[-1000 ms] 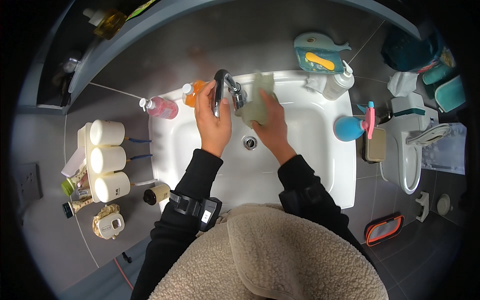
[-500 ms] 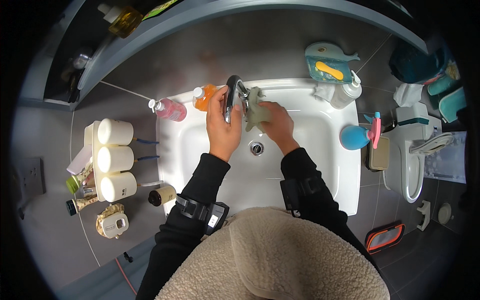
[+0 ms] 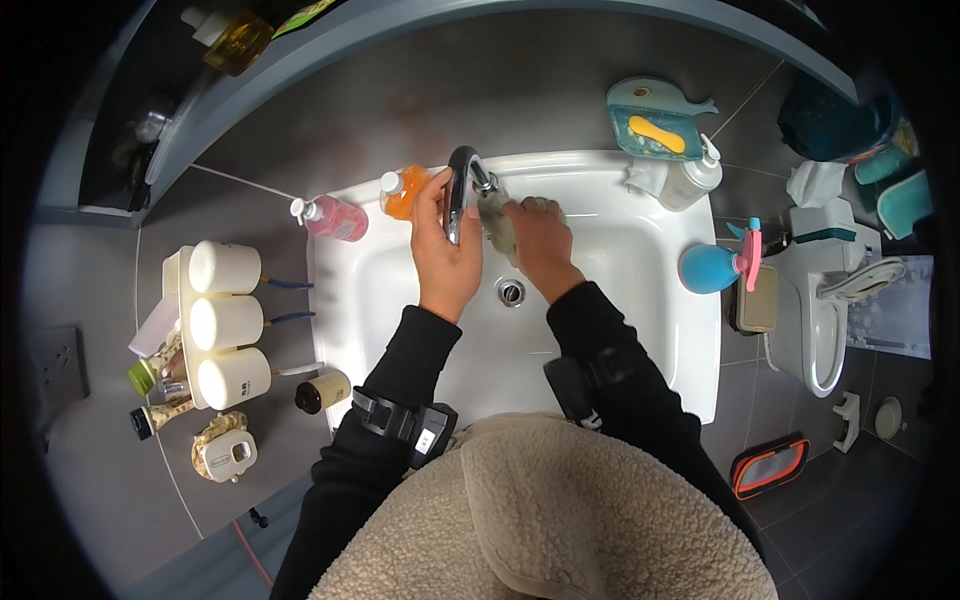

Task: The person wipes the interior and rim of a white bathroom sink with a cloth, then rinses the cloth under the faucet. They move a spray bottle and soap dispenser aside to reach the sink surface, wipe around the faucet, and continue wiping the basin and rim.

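A chrome faucet [image 3: 459, 190] rises at the far side of the white sink [image 3: 640, 270]. My left hand [image 3: 446, 255] is closed around its curved spout, thumb on the right side and fingers on the left. My right hand [image 3: 541, 240] presses a pale green cloth [image 3: 499, 222] against the faucet's base, its fingers bent over the cloth. Part of the cloth is hidden under that hand. Just left of the spout, an orange bottle with a white cap [image 3: 401, 194] stands on the rim. Below the hands lies the round metal drain [image 3: 511, 292].
Along the sink's rim are a pink pump bottle [image 3: 335, 218], a clear pump bottle [image 3: 690, 182], a whale-shaped soap dish [image 3: 655, 122] and a dark small bottle [image 3: 323, 393]. A blue spray bottle [image 3: 708, 269] stands at right; white cups [image 3: 226, 322] hang at left.
My right hand has moved slightly left and turned over the cloth, bunching it closer to the faucet base. My left hand keeps its grip on the spout.
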`<state>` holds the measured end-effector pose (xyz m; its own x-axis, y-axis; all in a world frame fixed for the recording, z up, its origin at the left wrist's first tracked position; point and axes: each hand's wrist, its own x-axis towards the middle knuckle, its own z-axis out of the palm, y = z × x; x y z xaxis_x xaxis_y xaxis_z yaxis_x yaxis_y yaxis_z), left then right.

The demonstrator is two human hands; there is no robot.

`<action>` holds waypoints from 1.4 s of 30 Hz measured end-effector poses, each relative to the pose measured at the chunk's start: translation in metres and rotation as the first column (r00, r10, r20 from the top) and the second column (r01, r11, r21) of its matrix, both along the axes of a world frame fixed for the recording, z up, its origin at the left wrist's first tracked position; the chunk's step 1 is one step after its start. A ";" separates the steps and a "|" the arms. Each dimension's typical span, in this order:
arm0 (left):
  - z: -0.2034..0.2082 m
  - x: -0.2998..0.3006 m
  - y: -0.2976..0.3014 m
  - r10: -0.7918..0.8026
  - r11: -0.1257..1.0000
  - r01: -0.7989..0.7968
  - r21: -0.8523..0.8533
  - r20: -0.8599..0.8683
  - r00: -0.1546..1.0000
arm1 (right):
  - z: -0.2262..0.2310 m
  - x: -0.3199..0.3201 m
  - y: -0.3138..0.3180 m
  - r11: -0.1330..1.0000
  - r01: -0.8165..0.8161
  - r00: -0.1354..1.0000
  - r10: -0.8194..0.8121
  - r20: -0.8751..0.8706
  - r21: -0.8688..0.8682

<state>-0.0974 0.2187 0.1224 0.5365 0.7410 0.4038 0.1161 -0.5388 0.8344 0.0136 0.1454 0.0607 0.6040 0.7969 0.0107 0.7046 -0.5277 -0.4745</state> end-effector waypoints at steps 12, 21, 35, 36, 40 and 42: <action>0.001 -0.003 0.003 -0.014 1.000 0.014 0.006 -0.019 1.000 | -0.016 0.020 -0.012 0.978 0.164 0.883 -0.086 -0.462 0.132; -0.003 0.001 -0.002 -0.040 0.998 0.045 -0.049 0.094 0.995 | 0.010 0.041 -0.078 0.933 0.328 0.892 -0.255 -0.373 0.146; -0.003 0.001 -0.001 -0.052 0.997 0.056 -0.059 0.061 0.997 | -0.004 0.008 0.016 0.993 -0.110 0.976 0.116 0.182 -0.045; -0.003 0.001 -0.001 -0.056 0.997 0.060 -0.057 0.065 0.996 | -0.003 0.011 0.017 0.992 -0.110 0.978 0.119 0.170 -0.065; -0.002 0.000 -0.001 -0.034 0.999 0.035 -0.010 0.042 0.999 | 0.004 0.016 0.011 0.997 -0.071 0.994 0.067 -0.087 -0.039; -0.001 0.000 -0.001 -0.030 0.999 0.031 -0.020 0.031 0.999 | 0.004 0.015 0.004 0.999 -0.024 0.989 0.029 -0.143 0.034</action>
